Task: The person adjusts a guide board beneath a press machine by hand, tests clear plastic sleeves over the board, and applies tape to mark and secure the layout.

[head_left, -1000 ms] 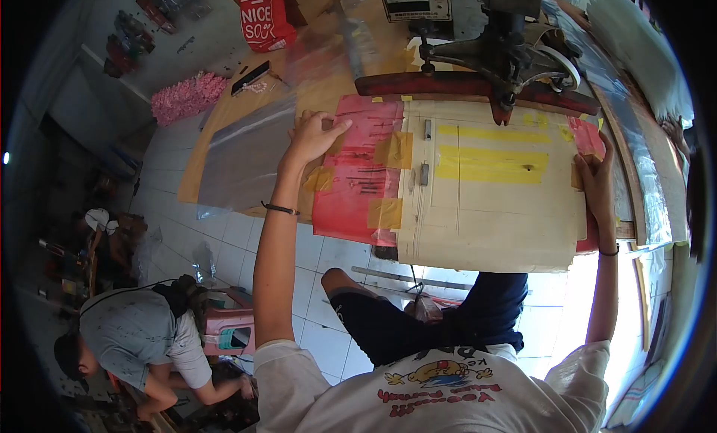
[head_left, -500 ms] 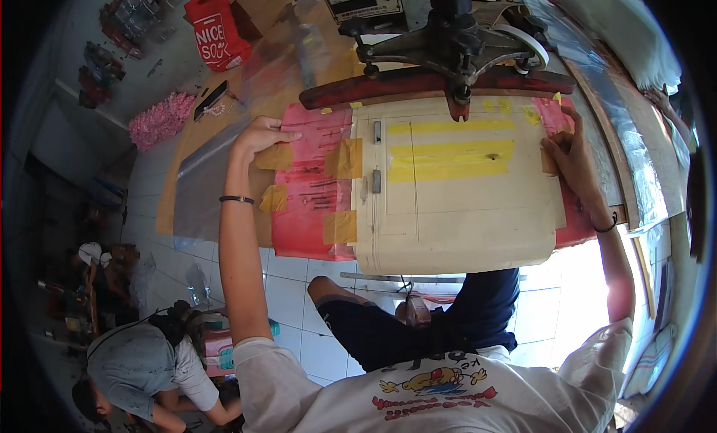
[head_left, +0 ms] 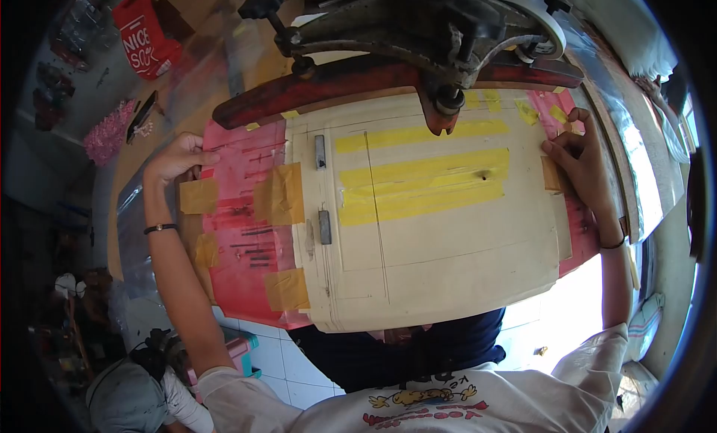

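A cream board (head_left: 441, 254) with pencil lines, yellow tape strips (head_left: 426, 180) and two small grey metal bars (head_left: 324, 227) lies in front of me. Red sheeting (head_left: 239, 201) is fixed along its left side with brown tape (head_left: 287, 194); more red shows at the right. My left hand (head_left: 179, 158) is closed on the left edge of the red sheeting, thumb on top, its other fingers partly hidden. My right hand (head_left: 586, 160) is closed at the board's right edge, fingers curled. Just beyond the board hangs a dark metal clamp arm with a curved red-brown bar (head_left: 321, 89).
A red bag (head_left: 146, 37) lies at the upper left, near a pink bundle (head_left: 108, 133). Clear plastic sheeting (head_left: 635, 156) runs along the right side. Another person in a grey cap (head_left: 127, 396) is low at the left.
My view has come closer to the board, so board and clamp look larger. Both hands keep their places at its left and right edges.
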Available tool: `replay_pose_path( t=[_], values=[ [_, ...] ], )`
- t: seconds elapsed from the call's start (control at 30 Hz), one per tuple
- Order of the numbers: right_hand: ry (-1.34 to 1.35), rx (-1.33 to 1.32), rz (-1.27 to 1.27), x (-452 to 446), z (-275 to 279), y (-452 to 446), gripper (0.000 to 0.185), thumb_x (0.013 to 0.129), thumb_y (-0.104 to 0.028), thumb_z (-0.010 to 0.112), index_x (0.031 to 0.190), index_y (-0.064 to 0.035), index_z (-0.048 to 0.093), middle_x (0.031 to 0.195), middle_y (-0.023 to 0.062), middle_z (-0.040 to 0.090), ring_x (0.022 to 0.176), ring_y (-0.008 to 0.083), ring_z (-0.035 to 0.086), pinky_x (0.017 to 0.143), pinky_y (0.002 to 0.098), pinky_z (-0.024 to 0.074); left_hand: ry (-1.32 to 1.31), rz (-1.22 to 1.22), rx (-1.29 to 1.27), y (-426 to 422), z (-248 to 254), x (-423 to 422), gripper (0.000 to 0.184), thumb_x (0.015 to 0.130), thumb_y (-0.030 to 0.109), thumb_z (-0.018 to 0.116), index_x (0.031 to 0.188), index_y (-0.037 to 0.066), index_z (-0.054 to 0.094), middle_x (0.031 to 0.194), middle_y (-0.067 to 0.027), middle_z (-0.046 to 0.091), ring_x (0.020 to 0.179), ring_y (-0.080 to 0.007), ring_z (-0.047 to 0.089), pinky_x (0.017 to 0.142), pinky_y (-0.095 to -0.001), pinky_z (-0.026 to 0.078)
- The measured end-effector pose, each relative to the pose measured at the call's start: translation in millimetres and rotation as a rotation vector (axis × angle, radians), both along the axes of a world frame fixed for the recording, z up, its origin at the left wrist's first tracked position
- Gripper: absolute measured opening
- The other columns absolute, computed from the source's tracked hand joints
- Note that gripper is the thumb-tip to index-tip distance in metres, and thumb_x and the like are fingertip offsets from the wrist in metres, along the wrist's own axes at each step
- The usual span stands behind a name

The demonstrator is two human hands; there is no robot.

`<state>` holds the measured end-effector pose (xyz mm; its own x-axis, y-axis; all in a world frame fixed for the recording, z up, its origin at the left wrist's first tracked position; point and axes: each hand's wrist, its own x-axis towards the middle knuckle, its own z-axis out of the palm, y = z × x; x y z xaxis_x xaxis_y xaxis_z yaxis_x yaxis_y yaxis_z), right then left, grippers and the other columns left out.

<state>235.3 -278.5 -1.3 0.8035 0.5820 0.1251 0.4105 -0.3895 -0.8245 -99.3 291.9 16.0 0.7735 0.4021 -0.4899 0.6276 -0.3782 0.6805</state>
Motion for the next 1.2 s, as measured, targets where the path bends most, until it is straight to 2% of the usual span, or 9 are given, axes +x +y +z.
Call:
replay_pose_path(
  t=[0.13,0.27,0.37,0.5,0.6,0.7,0.9,1.1,1.2],
  values=[
    [0.05,-0.072,0.057,-1,19,4,0.046,0.089,-0.007,0.073,0.118,-0.0093,0.038,0.079,0.0047,0.068,0.077,0.0089,0.063,0.068,0.0233,0.0469,-0.013,0.031,0.035,-6,8,-3,0.03,0.084,0.027,0.08,0.098,0.002,0.071,0.074,0.0006,0.07,0.054,-0.0037,0.061,0.047,-0.0182,0.045],
    [-0.149,-0.123,0.143,9,14,-1,0.05,0.088,-0.008,0.075,0.118,-0.0077,0.034,0.082,0.0058,0.07,0.078,0.009,0.063,0.075,0.0248,0.0459,-0.189,0.075,-0.076,-12,-4,-6,0.028,0.085,0.023,0.079,0.1,0.001,0.071,0.083,-0.0013,0.073,0.063,-0.0041,0.064,0.055,-0.0195,0.049],
    [-0.098,0.011,0.169,15,3,-2,0.051,0.088,-0.008,0.075,0.118,-0.0083,0.034,0.08,0.0048,0.07,0.078,0.0084,0.062,0.075,0.0233,0.0448,-0.145,0.036,-0.066,-5,-2,-10,0.029,0.085,0.022,0.079,0.101,0.0,0.071,0.087,-0.0016,0.073,0.068,-0.0044,0.065,0.06,-0.0202,0.05],
    [-0.072,0.031,0.174,15,4,0,0.052,0.086,-0.01,0.078,0.115,-0.0095,0.035,0.076,0.0017,0.069,0.069,0.0032,0.055,0.067,0.0201,0.0394,-0.187,0.03,-0.052,-2,-8,-10,0.03,0.084,0.024,0.08,0.1,0.0,0.072,0.083,-0.0003,0.072,0.063,-0.0035,0.063,0.055,-0.0195,0.049],
    [-0.045,-0.1,0.117,9,14,3,0.051,0.085,-0.011,0.079,0.113,-0.0098,0.035,0.074,0.0009,0.068,0.066,0.0013,0.051,0.063,0.0185,0.0362,-0.17,0.015,-0.038,12,-9,-15,0.03,0.084,0.025,0.08,0.099,0.001,0.072,0.08,0.0003,0.071,0.058,-0.003,0.061,0.05,-0.0186,0.047],
    [-0.046,-0.089,0.14,11,15,3,0.052,0.085,-0.012,0.079,0.112,-0.0098,0.035,0.073,0.0007,0.068,0.065,0.001,0.051,0.061,0.0177,0.0357,-0.169,0.019,-0.022,16,-13,-17,0.029,0.085,0.026,0.079,0.097,0.001,0.072,0.077,0.0006,0.071,0.053,-0.0029,0.06,0.046,-0.0178,0.046],
    [-0.059,-0.095,0.143,11,17,2,0.052,0.085,-0.011,0.079,0.112,-0.0103,0.035,0.074,0.001,0.068,0.065,0.0007,0.05,0.06,0.0184,0.036,-0.16,0.082,0.005,-4,-4,-9,0.027,0.087,0.028,0.076,0.095,0.002,0.072,0.073,0.0003,0.07,0.05,-0.004,0.06,0.044,-0.0182,0.047],
    [0.076,-0.047,0.133,6,25,3,0.053,0.084,-0.009,0.08,0.11,-0.0099,0.033,0.075,0.0034,0.069,0.068,0.001,0.055,0.061,0.0185,0.0411,-0.168,0.072,0.019,-4,-5,-8,0.026,0.088,0.027,0.075,0.092,0.002,0.073,0.07,-0.0003,0.07,0.049,-0.0047,0.06,0.043,-0.0187,0.046],
    [0.046,-0.033,0.142,10,17,1,0.054,0.083,-0.008,0.08,0.109,-0.0102,0.033,0.075,0.0044,0.069,0.07,0.0014,0.057,0.062,0.0187,0.0436,-0.172,0.075,-0.009,-1,-8,-8,0.026,0.088,0.028,0.076,0.091,0.002,0.073,0.069,-0.0007,0.07,0.049,-0.005,0.06,0.043,-0.0189,0.046]
  ],
)
